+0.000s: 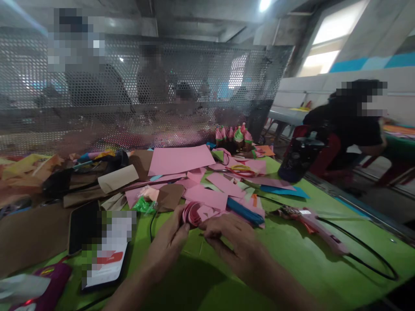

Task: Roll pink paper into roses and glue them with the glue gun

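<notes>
My left hand and my right hand meet low in the middle of the view, over a green table. Between their fingertips sits a small pink rolled paper piece. Both hands pinch it, the left from the left side, the right from the right. Loose pink paper sheets and scraps lie just beyond the hands. A blue stick-like object lies right of the roll.
A pink glue gun with a black cord lies at right. Two phones lie at left, brown paper beyond them. Scissors, small paper cones and a dark bottle stand farther back. A mesh screen and seated people are behind.
</notes>
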The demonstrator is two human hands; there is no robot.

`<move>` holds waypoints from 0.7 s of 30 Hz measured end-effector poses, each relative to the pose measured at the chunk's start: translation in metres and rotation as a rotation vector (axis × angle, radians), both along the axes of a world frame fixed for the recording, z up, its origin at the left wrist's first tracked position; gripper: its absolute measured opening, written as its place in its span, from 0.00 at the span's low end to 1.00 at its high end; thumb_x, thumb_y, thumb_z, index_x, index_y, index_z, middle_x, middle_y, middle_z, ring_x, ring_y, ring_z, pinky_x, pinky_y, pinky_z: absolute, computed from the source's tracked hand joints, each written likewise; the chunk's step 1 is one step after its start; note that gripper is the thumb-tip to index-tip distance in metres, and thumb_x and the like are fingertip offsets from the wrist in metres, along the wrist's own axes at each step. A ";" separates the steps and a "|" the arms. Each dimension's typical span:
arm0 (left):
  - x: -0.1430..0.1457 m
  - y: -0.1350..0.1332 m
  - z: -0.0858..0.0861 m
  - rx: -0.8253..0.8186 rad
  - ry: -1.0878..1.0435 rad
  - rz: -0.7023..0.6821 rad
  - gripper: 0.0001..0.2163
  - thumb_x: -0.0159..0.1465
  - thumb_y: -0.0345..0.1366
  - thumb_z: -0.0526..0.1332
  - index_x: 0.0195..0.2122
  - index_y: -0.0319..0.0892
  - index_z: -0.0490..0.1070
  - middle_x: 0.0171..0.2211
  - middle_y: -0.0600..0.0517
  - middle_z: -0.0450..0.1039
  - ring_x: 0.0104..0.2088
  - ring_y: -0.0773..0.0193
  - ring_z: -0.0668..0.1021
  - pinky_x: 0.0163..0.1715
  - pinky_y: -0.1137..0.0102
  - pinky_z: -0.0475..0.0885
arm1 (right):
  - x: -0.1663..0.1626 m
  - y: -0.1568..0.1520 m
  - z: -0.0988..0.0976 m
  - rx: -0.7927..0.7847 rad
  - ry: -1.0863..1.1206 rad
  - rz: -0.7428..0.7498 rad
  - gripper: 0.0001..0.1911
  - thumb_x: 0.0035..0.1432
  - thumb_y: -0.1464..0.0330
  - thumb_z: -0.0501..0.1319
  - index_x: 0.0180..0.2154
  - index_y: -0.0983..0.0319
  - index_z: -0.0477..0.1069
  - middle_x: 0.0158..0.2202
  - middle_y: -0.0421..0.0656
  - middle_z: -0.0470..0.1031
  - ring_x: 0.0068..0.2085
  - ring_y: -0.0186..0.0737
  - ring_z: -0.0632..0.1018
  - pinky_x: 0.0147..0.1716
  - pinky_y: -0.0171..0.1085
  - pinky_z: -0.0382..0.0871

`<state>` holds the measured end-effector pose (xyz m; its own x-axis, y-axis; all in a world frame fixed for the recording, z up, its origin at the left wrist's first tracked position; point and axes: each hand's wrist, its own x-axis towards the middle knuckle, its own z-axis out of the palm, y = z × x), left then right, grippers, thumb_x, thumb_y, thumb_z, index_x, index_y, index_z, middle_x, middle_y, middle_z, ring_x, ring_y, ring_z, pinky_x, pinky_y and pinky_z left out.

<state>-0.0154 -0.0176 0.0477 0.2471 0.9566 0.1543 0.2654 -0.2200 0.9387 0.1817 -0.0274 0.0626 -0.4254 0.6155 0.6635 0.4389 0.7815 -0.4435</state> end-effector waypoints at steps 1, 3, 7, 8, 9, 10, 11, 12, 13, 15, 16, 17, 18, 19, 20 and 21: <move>0.000 0.000 0.000 -0.001 0.000 -0.004 0.17 0.67 0.42 0.50 0.54 0.44 0.65 0.35 0.51 0.68 0.37 0.57 0.71 0.44 0.64 0.67 | 0.001 0.000 0.000 0.003 0.008 0.001 0.05 0.63 0.76 0.60 0.37 0.59 0.70 0.35 0.42 0.79 0.38 0.40 0.78 0.38 0.37 0.70; 0.000 0.000 0.001 0.000 0.005 -0.009 0.15 0.68 0.41 0.51 0.53 0.44 0.66 0.34 0.52 0.68 0.39 0.56 0.71 0.45 0.64 0.67 | 0.002 0.001 0.002 -0.002 0.034 0.000 0.06 0.62 0.77 0.60 0.38 0.59 0.70 0.36 0.42 0.79 0.38 0.39 0.78 0.38 0.36 0.70; 0.001 -0.003 0.005 -0.013 0.011 0.002 0.14 0.68 0.41 0.51 0.51 0.45 0.67 0.36 0.51 0.70 0.42 0.55 0.73 0.47 0.64 0.67 | 0.004 0.001 0.007 -0.064 0.041 -0.012 0.09 0.63 0.78 0.59 0.42 0.60 0.72 0.38 0.44 0.78 0.40 0.40 0.78 0.38 0.36 0.71; 0.001 -0.004 0.006 -0.008 0.012 0.000 0.14 0.68 0.41 0.51 0.51 0.45 0.67 0.37 0.50 0.71 0.43 0.55 0.73 0.47 0.64 0.67 | 0.005 0.001 0.007 -0.077 0.033 -0.014 0.10 0.63 0.78 0.59 0.42 0.60 0.73 0.38 0.44 0.77 0.40 0.40 0.78 0.38 0.36 0.71; 0.001 -0.005 0.007 0.002 0.014 -0.009 0.14 0.68 0.40 0.51 0.52 0.46 0.67 0.38 0.50 0.72 0.43 0.55 0.73 0.47 0.64 0.67 | 0.004 0.002 0.007 -0.089 0.022 -0.014 0.10 0.63 0.78 0.59 0.43 0.60 0.74 0.38 0.44 0.77 0.40 0.40 0.77 0.38 0.37 0.70; 0.001 -0.005 0.007 0.017 0.016 -0.021 0.14 0.69 0.39 0.51 0.52 0.46 0.67 0.39 0.50 0.72 0.44 0.55 0.74 0.47 0.64 0.67 | 0.004 0.003 0.007 -0.102 0.012 -0.014 0.11 0.63 0.78 0.59 0.43 0.59 0.74 0.38 0.44 0.77 0.40 0.40 0.77 0.38 0.37 0.70; 0.001 -0.005 0.007 0.032 0.020 -0.035 0.14 0.69 0.38 0.50 0.53 0.46 0.67 0.41 0.50 0.73 0.45 0.56 0.74 0.48 0.64 0.67 | 0.003 0.004 0.006 -0.116 0.004 -0.013 0.11 0.63 0.78 0.59 0.43 0.59 0.74 0.38 0.44 0.77 0.40 0.40 0.77 0.38 0.37 0.70; 0.001 -0.005 0.006 0.047 0.025 -0.049 0.14 0.69 0.37 0.50 0.53 0.47 0.66 0.43 0.50 0.73 0.46 0.56 0.74 0.48 0.65 0.67 | 0.002 0.004 0.005 -0.133 -0.003 -0.012 0.11 0.63 0.77 0.59 0.43 0.59 0.75 0.38 0.44 0.77 0.40 0.40 0.77 0.38 0.37 0.70; 0.001 -0.004 0.005 0.059 0.031 -0.061 0.14 0.69 0.36 0.50 0.54 0.47 0.66 0.45 0.50 0.74 0.47 0.56 0.74 0.49 0.65 0.67 | 0.001 0.005 0.004 -0.148 -0.007 -0.011 0.11 0.63 0.77 0.59 0.43 0.58 0.75 0.39 0.43 0.77 0.40 0.40 0.76 0.38 0.37 0.69; 0.000 -0.003 0.002 0.079 0.045 -0.086 0.15 0.69 0.35 0.50 0.55 0.47 0.64 0.49 0.50 0.73 0.50 0.57 0.73 0.50 0.66 0.66 | -0.001 0.007 0.003 -0.166 -0.004 -0.016 0.10 0.63 0.77 0.60 0.42 0.59 0.75 0.38 0.43 0.77 0.40 0.40 0.76 0.39 0.37 0.69; 0.000 -0.002 0.001 0.087 0.050 -0.095 0.15 0.69 0.35 0.49 0.56 0.48 0.64 0.50 0.51 0.73 0.52 0.57 0.72 0.51 0.66 0.66 | -0.002 0.007 0.003 -0.173 -0.002 -0.018 0.10 0.63 0.77 0.60 0.42 0.59 0.75 0.38 0.44 0.76 0.40 0.41 0.76 0.39 0.37 0.69; -0.001 -0.001 0.000 0.094 0.054 -0.104 0.15 0.70 0.36 0.49 0.56 0.48 0.63 0.50 0.51 0.72 0.53 0.57 0.72 0.52 0.66 0.65 | -0.003 0.007 0.004 -0.182 -0.002 -0.018 0.10 0.62 0.77 0.60 0.41 0.59 0.75 0.38 0.44 0.76 0.40 0.41 0.76 0.39 0.38 0.69; -0.001 -0.001 0.000 0.101 0.057 -0.109 0.15 0.70 0.36 0.49 0.56 0.48 0.63 0.50 0.51 0.72 0.54 0.57 0.71 0.52 0.66 0.65 | -0.004 0.007 0.004 -0.189 -0.002 -0.018 0.10 0.62 0.77 0.60 0.41 0.59 0.75 0.38 0.44 0.76 0.40 0.41 0.76 0.39 0.38 0.69; -0.001 0.000 0.000 0.104 0.060 -0.112 0.15 0.70 0.36 0.49 0.56 0.48 0.62 0.50 0.51 0.72 0.54 0.57 0.71 0.52 0.66 0.65 | -0.004 0.007 0.005 -0.195 -0.001 -0.021 0.09 0.62 0.77 0.60 0.41 0.60 0.75 0.38 0.44 0.76 0.40 0.41 0.76 0.39 0.38 0.69; -0.001 -0.001 0.001 0.106 0.065 -0.111 0.14 0.70 0.36 0.49 0.56 0.47 0.63 0.49 0.51 0.72 0.53 0.57 0.71 0.51 0.66 0.65 | -0.005 0.007 0.006 -0.200 -0.003 -0.024 0.09 0.62 0.77 0.60 0.40 0.60 0.75 0.38 0.44 0.76 0.40 0.41 0.76 0.38 0.38 0.69; -0.001 -0.001 0.001 0.102 0.073 -0.110 0.14 0.70 0.36 0.49 0.55 0.47 0.63 0.48 0.51 0.72 0.52 0.57 0.72 0.50 0.66 0.66 | -0.005 0.007 0.007 -0.203 -0.007 -0.028 0.09 0.62 0.77 0.60 0.40 0.60 0.75 0.38 0.44 0.76 0.39 0.41 0.76 0.38 0.38 0.69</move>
<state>-0.0164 -0.0184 0.0490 0.3638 0.9034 0.2270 0.3014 -0.3447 0.8890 0.1766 -0.0202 0.0699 -0.4104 0.7479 0.5217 0.4623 0.6638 -0.5880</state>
